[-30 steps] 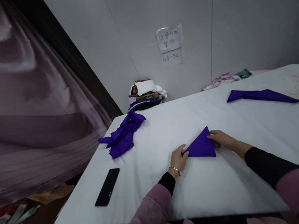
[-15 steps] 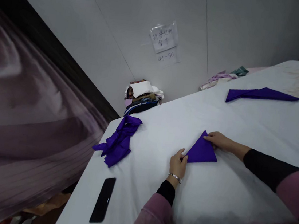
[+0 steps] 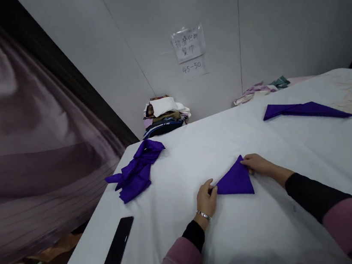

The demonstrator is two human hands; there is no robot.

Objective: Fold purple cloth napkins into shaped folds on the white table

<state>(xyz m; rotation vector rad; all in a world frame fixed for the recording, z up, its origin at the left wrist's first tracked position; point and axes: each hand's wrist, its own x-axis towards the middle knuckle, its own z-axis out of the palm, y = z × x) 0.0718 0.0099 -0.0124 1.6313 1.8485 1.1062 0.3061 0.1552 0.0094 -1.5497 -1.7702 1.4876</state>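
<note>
A purple cloth napkin (image 3: 236, 180), folded into a triangle, lies on the white-covered table (image 3: 177, 244). My left hand (image 3: 207, 199), with a silver bracelet at the wrist, pinches its left corner between thumb and fingers. At the top corner my right hand (image 3: 254, 164) grips the same napkin, thumb and fingers closed on its edge. Left of both hands rests a crumpled heap of purple cloth (image 3: 138, 172). A long, narrow folded purple cloth (image 3: 308, 111) lies farther back on the right.
A black phone (image 3: 118, 244) lies near the table's left edge. Behind the table are a stack of folded clothes (image 3: 166, 118) and more loose fabrics (image 3: 259, 91). Handwritten sheets (image 3: 189, 47) hang on the grey wall. A mauve curtain (image 3: 37, 152) hangs at the left.
My left hand has drawn slightly left and down, still pinching the napkin's left corner, which now reaches a little farther out. The right hand keeps its hold. The view has shifted slightly.
</note>
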